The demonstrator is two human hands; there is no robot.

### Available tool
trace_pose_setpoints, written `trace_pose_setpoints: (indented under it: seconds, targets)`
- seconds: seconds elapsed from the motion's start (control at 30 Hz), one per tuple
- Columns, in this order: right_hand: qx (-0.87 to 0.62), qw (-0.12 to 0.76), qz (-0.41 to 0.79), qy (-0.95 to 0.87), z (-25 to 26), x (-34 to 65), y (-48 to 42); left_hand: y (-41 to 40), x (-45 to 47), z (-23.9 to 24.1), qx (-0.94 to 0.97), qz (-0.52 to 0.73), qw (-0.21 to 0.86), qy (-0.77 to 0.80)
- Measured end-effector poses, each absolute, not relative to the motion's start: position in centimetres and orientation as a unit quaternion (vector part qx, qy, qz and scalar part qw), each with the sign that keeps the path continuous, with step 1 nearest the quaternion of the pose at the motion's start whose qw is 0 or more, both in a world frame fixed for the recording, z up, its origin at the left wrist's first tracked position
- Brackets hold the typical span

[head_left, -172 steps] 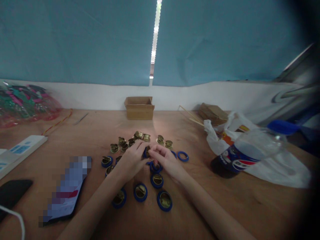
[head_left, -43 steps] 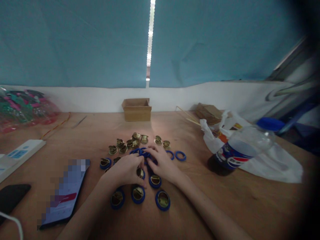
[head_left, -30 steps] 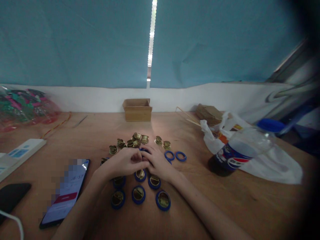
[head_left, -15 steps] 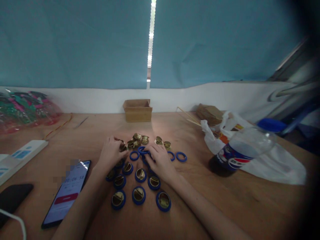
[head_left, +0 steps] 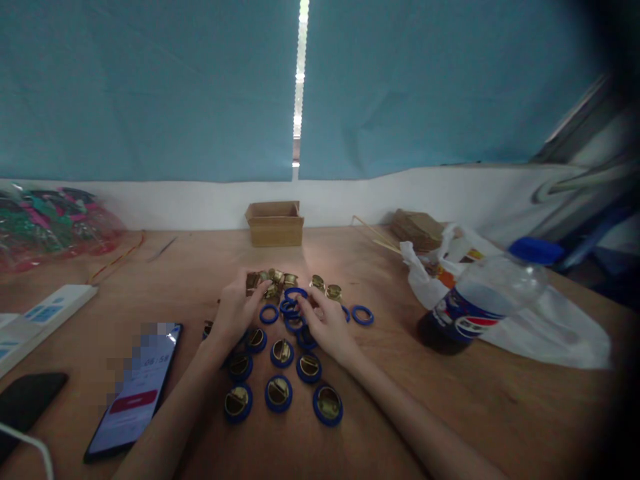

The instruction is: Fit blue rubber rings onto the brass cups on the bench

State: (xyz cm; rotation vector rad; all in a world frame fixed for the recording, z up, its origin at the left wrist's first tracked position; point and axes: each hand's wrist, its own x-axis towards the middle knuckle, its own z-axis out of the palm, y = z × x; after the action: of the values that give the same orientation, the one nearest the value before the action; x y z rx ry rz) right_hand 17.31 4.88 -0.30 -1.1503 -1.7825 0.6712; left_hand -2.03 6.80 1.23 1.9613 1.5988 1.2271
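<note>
My left hand [head_left: 236,312] reaches to the left side of a pile of brass-coloured metal pieces [head_left: 275,276]. Its thumb and fingers are apart, with brass pieces showing just beyond the gap. My right hand [head_left: 326,321] is bent over a small heap of blue rings [head_left: 290,307]; its fingertips are closed at the edge of a ring. Nearer to me stand several blue rings with round brass pieces set in them, such as one brass-and-blue round [head_left: 279,393] at the front. Part of this group is hidden under my left hand and wrist.
Two loose brass pieces [head_left: 333,291] and a blue ring [head_left: 363,315] lie to the right. An open cardboard box [head_left: 277,233] stands at the back. A phone [head_left: 135,393] and a power strip [head_left: 47,313] lie left; a cola bottle [head_left: 470,313] leans on a plastic bag [head_left: 555,333] at right.
My left hand has shifted right, and its thumb now stretches over the brass pile. My right hand has drawn back slightly to the right, uncovering more of the blue rings.
</note>
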Motion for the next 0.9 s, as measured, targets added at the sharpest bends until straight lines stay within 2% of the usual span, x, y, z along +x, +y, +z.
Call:
trace_pose_setpoints:
  seconds: [0.17,0.3,0.43,0.9]
  targets:
    - [-0.407,0.471,0.442,-0.646,-0.3,17.0,4.7,6.7,0.0,0.1,0.606,0.529,0.342,0.486]
    - [-0.375,0.483,0.519,-0.598,0.5,16.7,4.0,6.7,0.8,-0.2,0.557,0.530,0.452,0.453]
    - [-0.368,0.472,0.539,-0.593,1.1,16.7,3.6,6.5,0.9,0.1,0.544,0.514,0.486,0.451]
    - [-0.376,0.526,0.524,-0.554,1.1,17.1,4.1,5.5,1.2,1.6,0.582,0.469,0.585,0.315]
